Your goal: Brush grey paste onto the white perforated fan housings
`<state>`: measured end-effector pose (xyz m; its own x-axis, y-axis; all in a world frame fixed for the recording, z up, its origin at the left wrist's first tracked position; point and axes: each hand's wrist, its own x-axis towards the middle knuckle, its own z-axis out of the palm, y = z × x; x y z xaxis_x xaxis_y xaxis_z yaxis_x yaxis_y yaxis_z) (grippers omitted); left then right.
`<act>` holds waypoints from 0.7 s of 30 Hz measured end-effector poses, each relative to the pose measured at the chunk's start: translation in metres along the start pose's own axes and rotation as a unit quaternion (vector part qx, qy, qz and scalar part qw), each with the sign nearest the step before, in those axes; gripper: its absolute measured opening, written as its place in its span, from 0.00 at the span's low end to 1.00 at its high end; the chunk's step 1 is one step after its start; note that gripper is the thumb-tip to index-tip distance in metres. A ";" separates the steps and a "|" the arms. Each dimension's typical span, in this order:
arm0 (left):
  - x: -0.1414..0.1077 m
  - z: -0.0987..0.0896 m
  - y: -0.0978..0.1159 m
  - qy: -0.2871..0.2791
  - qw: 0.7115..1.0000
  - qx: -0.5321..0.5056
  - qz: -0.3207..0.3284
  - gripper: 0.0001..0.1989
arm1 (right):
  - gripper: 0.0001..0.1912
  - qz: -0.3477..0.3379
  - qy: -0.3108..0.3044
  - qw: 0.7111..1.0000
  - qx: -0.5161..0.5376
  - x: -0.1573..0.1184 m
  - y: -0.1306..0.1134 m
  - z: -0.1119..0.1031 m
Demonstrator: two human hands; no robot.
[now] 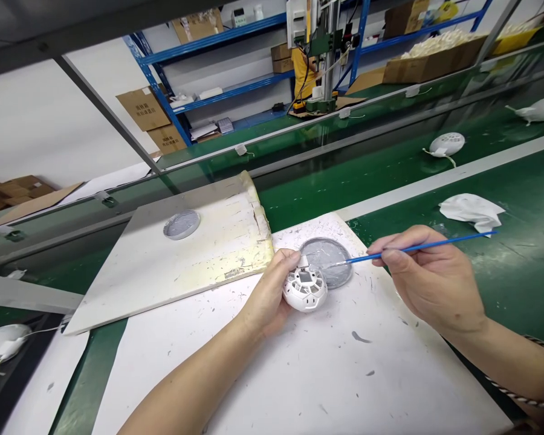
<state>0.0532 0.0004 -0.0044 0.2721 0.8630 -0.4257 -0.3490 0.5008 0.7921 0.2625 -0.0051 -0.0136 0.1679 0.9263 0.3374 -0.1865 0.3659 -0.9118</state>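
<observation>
My left hand [272,290] is closed around a round white plastic housing [306,293] with vent-like cut-outs and a square opening on top. In my right hand [430,281] a thin paintbrush with a blue handle [417,248] is pinched between thumb and fingers. The brush points left, its tip close to the housing's upper edge; whether it touches cannot be made out. Just behind the housing lies a shallow round dish of grey paint [333,266], partly hidden by the brush and housing. Grey smears mark the white paper [299,368] underneath.
A second grey-stained dish [181,224] stands on a tilted white board [154,266] at left. A crumpled white tissue [471,211] lies right on the green bench. Similar white housings with cords [448,145] sit farther back. A metal rail [199,160] crosses behind; a person in yellow [303,72] is beyond.
</observation>
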 end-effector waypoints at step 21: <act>-0.004 -0.008 0.004 -0.149 0.988 0.021 0.047 0.21 | 0.05 -0.080 -0.061 0.987 -0.128 -0.007 -0.006 0.000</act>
<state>0.0438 0.0000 -0.0030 0.4934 0.8448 -0.2070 -0.3497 0.4105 0.8421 0.2628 -0.0141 -0.0106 0.0550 0.8677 0.4941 0.0861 0.4889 -0.8681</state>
